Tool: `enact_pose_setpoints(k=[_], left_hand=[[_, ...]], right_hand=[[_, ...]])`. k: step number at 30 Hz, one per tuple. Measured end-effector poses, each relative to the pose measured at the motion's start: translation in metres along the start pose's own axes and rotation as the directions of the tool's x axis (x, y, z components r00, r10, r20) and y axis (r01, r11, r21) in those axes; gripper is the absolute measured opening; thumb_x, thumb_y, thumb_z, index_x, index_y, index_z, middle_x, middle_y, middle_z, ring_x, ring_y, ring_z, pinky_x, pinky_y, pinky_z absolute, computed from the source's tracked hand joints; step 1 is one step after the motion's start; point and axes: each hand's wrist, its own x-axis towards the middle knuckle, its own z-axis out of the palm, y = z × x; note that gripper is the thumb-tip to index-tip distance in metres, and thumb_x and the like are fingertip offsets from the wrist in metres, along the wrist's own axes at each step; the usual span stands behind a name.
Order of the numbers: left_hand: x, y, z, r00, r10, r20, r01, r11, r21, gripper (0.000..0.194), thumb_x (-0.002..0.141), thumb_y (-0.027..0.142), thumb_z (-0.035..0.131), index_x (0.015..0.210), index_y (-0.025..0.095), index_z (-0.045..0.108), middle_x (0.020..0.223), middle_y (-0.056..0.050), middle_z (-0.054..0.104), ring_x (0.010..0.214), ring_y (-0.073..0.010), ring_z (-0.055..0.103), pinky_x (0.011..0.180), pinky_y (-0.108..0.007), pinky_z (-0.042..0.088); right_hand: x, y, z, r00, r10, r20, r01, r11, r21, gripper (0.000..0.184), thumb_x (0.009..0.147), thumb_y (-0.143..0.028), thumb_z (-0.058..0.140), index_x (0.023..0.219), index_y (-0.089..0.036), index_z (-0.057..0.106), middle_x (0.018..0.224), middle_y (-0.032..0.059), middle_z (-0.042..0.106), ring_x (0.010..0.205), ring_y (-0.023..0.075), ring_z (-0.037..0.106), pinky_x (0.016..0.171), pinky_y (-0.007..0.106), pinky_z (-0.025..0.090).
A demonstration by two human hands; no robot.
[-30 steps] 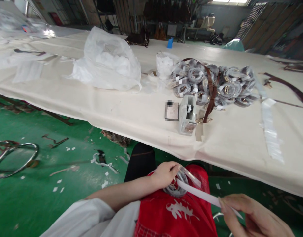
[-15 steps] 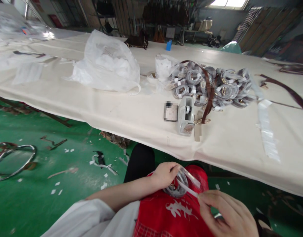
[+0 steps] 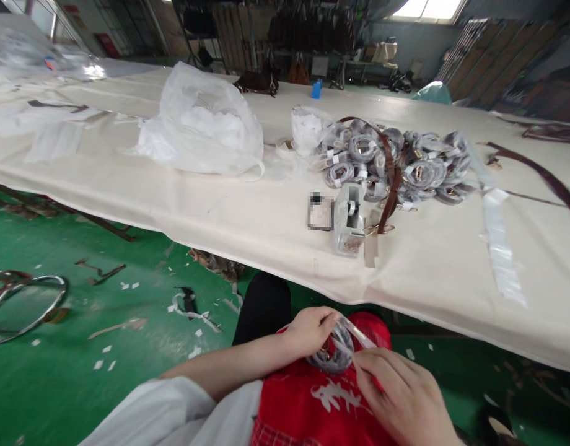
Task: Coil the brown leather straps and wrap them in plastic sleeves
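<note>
Over my lap, my left hand point(image 3: 311, 331) is closed on a coiled strap point(image 3: 330, 362) wrapped in clear plastic, with thumb and fingers at the coil's upper edge. A loose, pale plastic-covered end point(image 3: 358, 333) runs from the left fingertips toward the right. My right hand point(image 3: 401, 387) is closed in a pinch beside the coil's right side, its fingertips on a thin whitish strip that reaches the coil. The fingers partly hide that strip. Beneath both hands lies a red apron point(image 3: 303, 402) with white lettering.
On the cream-covered table point(image 3: 248, 217) stand a tape dispenser point(image 3: 349, 229) and a pile of plastic-wrapped coiled straps point(image 3: 424, 170). A brown strap point(image 3: 391, 179) lies across the pile. Farther left sits a white plastic bag point(image 3: 206, 124). The table edge runs just beyond my knees.
My right hand has moved left and slightly up, close to the coil, shortening the visible strip between them. The left hand keeps its hold in nearly the same place.
</note>
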Motion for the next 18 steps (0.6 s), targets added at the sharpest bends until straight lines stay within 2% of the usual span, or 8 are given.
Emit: enact_pose_setpoints(k=[3,7,11,14,16,18], left_hand=[[0.0,0.005,-0.002,1.0,-0.008,-0.005,0.008,1.0,-0.012,0.039,0.097,0.037,0.039,0.111,0.02,0.072,0.112,-0.005,0.074,0.103,-0.022,0.067,0.094,-0.029,0.049],[0.001,0.006,-0.002,1.0,-0.021,0.009,0.021,0.998,-0.067,0.038,0.096,0.036,0.041,0.107,0.018,0.072,0.109,-0.006,0.075,0.102,-0.022,0.067,0.093,-0.029,0.049],[0.002,0.004,-0.002,1.0,-0.009,0.008,0.01,0.987,-0.158,0.04,0.097,0.04,0.039,0.1,0.016,0.071,0.101,-0.007,0.075,0.095,-0.0211,0.068,0.087,-0.029,0.049],[-0.001,0.007,-0.006,0.999,0.017,0.03,-0.013,0.992,-0.127,0.045,0.099,0.041,0.032,0.084,0.016,0.066,0.082,-0.004,0.07,0.079,-0.0186,0.064,0.075,-0.027,0.049],[-0.004,0.009,-0.01,0.996,0.08,0.038,-0.076,0.993,-0.09,0.048,0.1,0.042,0.027,0.076,0.017,0.061,0.076,-0.003,0.064,0.074,-0.0173,0.06,0.071,-0.027,0.047],[-0.007,0.011,-0.013,0.986,0.161,0.042,-0.159,0.986,-0.044,0.047,0.1,0.044,0.029,0.073,0.018,0.056,0.075,-0.003,0.06,0.073,-0.0168,0.057,0.071,-0.027,0.045]], right_hand=[[-0.002,0.007,0.016,0.998,0.025,0.052,-0.025,1.0,0.002,0.02,0.095,-0.012,0.046,0.09,-0.019,0.064,0.079,0.0041,0.075,0.071,0.017,0.074,0.069,0.026,0.06],[-0.005,0.019,0.038,0.993,0.084,0.078,-0.09,0.994,0.066,0.021,0.097,-0.013,0.045,0.091,-0.02,0.064,0.081,0.005,0.074,0.072,0.0178,0.073,0.066,0.028,0.058],[0.0,0.032,0.046,0.976,0.197,0.098,-0.211,0.964,0.163,0.019,0.097,-0.019,0.048,0.089,-0.021,0.065,0.079,0.0033,0.073,0.068,0.0169,0.071,0.063,0.027,0.056],[0.01,0.041,0.045,0.921,0.351,0.171,-0.388,0.875,0.289,0.016,0.094,-0.023,0.054,0.084,-0.021,0.067,0.078,0.0027,0.073,0.069,0.0178,0.069,0.066,0.028,0.054],[0.017,0.045,0.044,0.863,0.445,0.24,-0.505,0.772,0.384,0.014,0.09,-0.023,0.058,0.082,-0.021,0.069,0.077,0.0027,0.074,0.07,0.0188,0.069,0.067,0.029,0.053],[0.022,0.047,0.044,0.823,0.493,0.282,-0.567,0.691,0.448,0.013,0.088,-0.023,0.06,0.079,-0.021,0.069,0.075,0.0017,0.074,0.069,0.0181,0.068,0.067,0.028,0.051]])
